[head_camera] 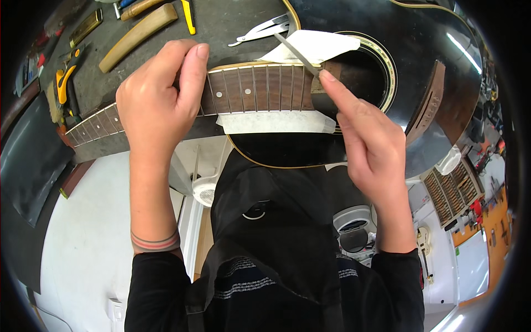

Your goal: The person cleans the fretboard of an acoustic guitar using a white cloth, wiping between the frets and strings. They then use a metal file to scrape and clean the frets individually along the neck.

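A black acoustic guitar (290, 149) lies before me, its neck pointing left. My left hand (161, 91) is curled over the fretboard (274, 87); whether it grips the neck or anything else is hidden. In my right hand (365, 133) is a slim metal file (296, 54), with the index finger along it; the file slants over the fretboard's body end, near the soundhole (365, 79). White masking tape (278, 122) runs along the near side of the fretboard, and more white tape or paper (319, 45) covers the top at the far side. The bridge (427, 103) is at the right.
A folding straight razor (261, 31) lies beyond the neck. Further left on the dark bench are a curved wooden piece (139, 37), a yellow-handled cutter (188, 16), yellow-and-black pliers (64, 83) and a brush (54, 101). A rack of small items (452, 186) stands at the right.
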`<move>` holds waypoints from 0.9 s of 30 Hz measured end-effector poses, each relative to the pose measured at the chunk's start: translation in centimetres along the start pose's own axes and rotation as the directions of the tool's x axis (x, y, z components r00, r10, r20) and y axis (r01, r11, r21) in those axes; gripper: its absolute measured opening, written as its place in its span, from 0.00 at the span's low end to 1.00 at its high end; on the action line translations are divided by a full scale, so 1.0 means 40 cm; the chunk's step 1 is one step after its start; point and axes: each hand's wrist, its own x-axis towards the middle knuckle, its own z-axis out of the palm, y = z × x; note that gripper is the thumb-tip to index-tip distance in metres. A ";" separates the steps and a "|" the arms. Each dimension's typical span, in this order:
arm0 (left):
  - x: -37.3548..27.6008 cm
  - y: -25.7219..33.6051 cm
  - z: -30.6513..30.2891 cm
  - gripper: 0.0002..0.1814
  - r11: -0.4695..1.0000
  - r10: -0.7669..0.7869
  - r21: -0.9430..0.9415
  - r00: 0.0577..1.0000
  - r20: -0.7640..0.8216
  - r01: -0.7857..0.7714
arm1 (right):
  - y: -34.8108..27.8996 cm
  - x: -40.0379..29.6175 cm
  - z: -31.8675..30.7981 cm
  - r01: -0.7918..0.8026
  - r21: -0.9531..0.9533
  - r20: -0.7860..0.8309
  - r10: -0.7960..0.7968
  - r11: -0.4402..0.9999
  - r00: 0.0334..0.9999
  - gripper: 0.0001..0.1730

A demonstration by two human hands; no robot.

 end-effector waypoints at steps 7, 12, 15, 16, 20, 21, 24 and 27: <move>-0.001 0.000 -0.002 0.10 1.000 -0.025 -0.015 1.000 -0.003 0.025 | 0.016 -0.078 -0.018 -0.308 0.485 0.118 0.287 0.819 0.951 0.27; 0.000 0.000 0.001 0.10 1.000 -0.001 -0.009 1.000 -0.007 0.001 | 0.030 -0.076 0.003 -0.142 0.273 0.008 0.145 0.951 0.989 0.33; 0.003 0.004 -0.002 0.10 1.000 0.000 -0.003 1.000 0.000 0.000 | 0.007 -0.018 0.016 0.045 -0.162 -0.050 -0.053 0.986 0.997 0.38; 0.004 0.002 -0.001 0.10 1.000 -0.005 -0.009 1.000 0.001 0.005 | -0.001 0.003 0.018 0.072 -0.202 -0.048 -0.084 0.977 0.995 0.38; 0.000 -0.003 -0.002 0.10 1.000 -0.004 0.002 1.000 -0.008 0.004 | -0.021 0.006 0.007 0.081 -0.202 -0.007 -0.084 0.976 0.996 0.37; -0.001 0.003 -0.008 0.10 1.000 -0.026 0.011 0.999 0.022 0.026 | -0.014 -0.006 0.011 0.060 -0.154 -0.016 -0.063 0.986 0.998 0.36; -0.002 0.019 -0.017 0.11 0.998 -0.062 0.028 0.995 0.078 0.060 | 0.025 -0.049 0.022 -0.036 0.221 -0.072 0.053 0.975 0.996 0.30; -0.004 0.016 -0.017 0.11 0.997 -0.066 0.032 0.995 0.079 0.063 | 0.023 -0.081 0.008 -0.221 0.414 0.038 0.225 0.883 0.974 0.26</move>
